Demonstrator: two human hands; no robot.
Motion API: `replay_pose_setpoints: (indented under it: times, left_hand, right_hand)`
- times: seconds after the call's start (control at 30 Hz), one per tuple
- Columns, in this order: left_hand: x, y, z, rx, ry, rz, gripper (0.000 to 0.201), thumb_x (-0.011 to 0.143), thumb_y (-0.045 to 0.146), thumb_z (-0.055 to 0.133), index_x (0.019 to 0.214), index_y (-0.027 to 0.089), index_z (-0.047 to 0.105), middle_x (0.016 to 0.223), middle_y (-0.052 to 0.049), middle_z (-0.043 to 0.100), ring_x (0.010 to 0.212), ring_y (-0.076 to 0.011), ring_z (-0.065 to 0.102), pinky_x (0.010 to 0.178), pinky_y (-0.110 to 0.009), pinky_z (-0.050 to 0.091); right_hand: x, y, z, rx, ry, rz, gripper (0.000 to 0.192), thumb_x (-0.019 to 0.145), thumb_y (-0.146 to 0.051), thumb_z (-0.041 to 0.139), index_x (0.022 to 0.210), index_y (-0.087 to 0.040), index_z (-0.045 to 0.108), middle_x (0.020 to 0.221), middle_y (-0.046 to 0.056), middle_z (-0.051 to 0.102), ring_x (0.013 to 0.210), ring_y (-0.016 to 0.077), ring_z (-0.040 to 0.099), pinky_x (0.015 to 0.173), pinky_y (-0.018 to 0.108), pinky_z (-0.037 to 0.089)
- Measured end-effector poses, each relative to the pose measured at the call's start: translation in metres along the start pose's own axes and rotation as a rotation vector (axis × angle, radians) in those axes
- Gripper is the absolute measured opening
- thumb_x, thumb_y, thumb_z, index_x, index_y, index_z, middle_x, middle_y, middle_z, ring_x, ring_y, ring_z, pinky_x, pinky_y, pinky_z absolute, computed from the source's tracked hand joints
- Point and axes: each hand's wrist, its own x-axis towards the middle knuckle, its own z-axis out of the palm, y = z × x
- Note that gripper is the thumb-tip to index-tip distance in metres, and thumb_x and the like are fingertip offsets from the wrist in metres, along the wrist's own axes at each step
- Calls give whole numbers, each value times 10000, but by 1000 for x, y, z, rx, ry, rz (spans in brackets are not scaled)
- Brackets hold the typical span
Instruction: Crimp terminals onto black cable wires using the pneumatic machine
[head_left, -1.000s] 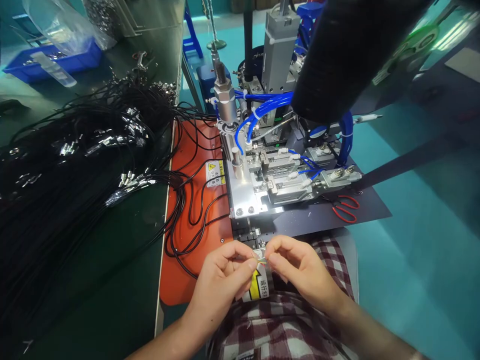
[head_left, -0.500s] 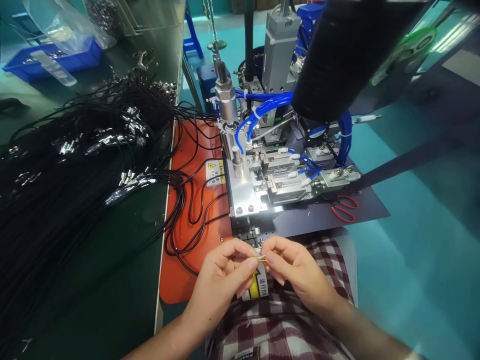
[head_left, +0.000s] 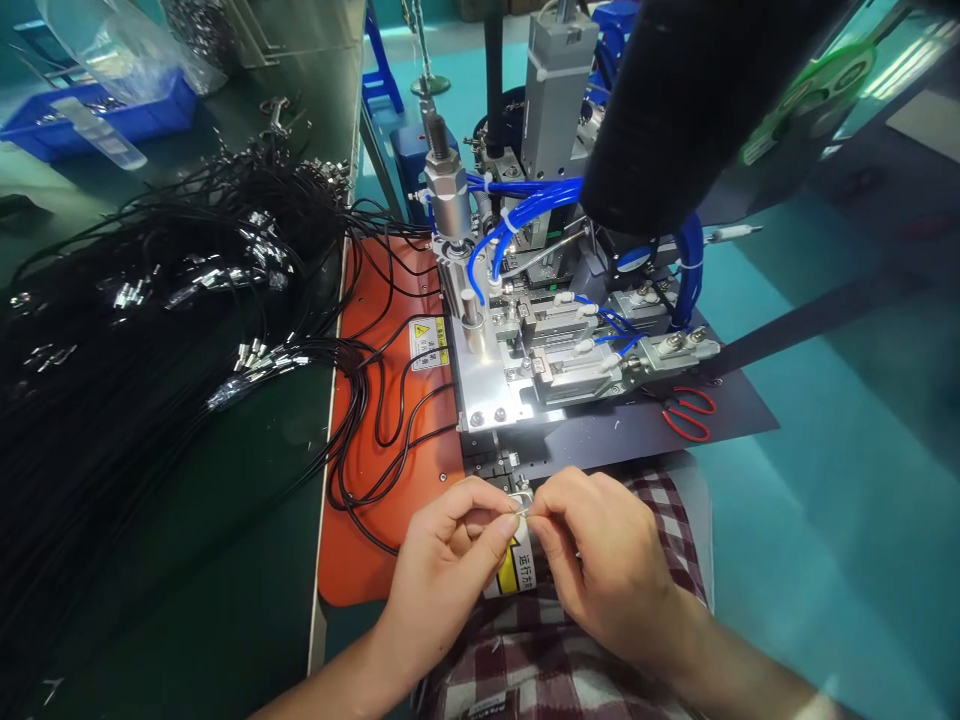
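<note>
you're pinching a thin pale wire [head_left: 522, 513] between left hand [head_left: 451, 548] thumb and forefinger, its short visible length running crosswise from those fingertips to your right hand [head_left: 613, 550], which is pinching its other visible end, neither hand sitting nearer.

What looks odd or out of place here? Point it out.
Nothing looks plainly damaged or spilled. One small oddity: a white scrap lies loose on the dark plate in front of the machine, looking like stray litter. The thin wires pinched between the fingers are too small to judge.
</note>
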Motion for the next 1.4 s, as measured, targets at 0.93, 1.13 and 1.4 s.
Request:
replay_pose_setpoints:
  times: [0.93, 1.13, 1.4]
  left_hand:
    - [0, -2, -1, -50, 77, -67, 220, 792, 329, 665, 738, 147, 555, 510, 82, 407, 435, -24, 269, 416, -144, 197]
    - [-1, -4, -3, -24, 81, -58, 192, 835, 321, 627, 753, 161, 561, 497, 83, 372, 455, -39, 290, 448, -169, 219]
    - [-1, -6, -4, -144, 79, 51, 117, 846, 263, 629, 804, 165, 580, 636, 48, 503, 467, -27, 359, 482, -189, 259]
  right_hand:
    - [0, -6, 5, 49, 82, 33, 99, 859, -118, 545, 786, -185, 543, 657, -9, 587, 565, 131, 483, 576, 293, 319]
    - [1, -5, 11, -92, 176, -110, 97, 827, -92, 593, 767, -163, 567, 614, 1, 615, 534, 127, 515, 544, 289, 315]
    - [-1, -17, 28, 415, 248, 277, 113, 868, -106, 529, 785, -175, 561, 688, -1, 553, 577, 110, 491, 541, 239, 378]
